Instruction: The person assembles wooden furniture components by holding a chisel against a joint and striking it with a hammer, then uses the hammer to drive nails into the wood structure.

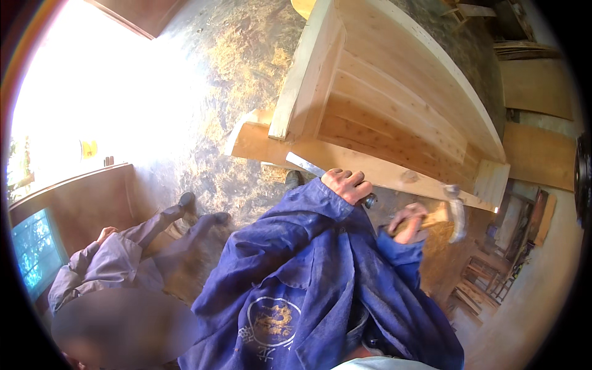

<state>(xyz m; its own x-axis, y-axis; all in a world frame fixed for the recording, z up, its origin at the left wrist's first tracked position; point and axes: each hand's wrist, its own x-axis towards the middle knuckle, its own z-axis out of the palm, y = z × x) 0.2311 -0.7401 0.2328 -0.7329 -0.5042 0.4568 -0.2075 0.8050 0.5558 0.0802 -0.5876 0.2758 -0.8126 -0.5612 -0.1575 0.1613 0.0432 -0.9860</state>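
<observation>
A wooden trough-like box (394,123) with thick, curved sides lies in front of me, its hollow facing my way. My left hand (347,185) is closed round a chisel, and the flat metal blade (305,164) points left toward the lower corner of the box. The chisel's dark butt end (370,200) sticks out on the right side of that fist. To the right, my right hand (408,222) grips a hammer (456,213) by its wooden handle. The hammer's metal head stands just off the near lower edge of the box, and the hand is slightly blurred.
Another person (117,259) sits or leans at the lower left, legs stretched toward the middle. Wood shavings (231,55) litter the floor beside the box. Boards (536,154) lean by the right wall, with a wooden rack (481,277) below. Strong light comes from the left.
</observation>
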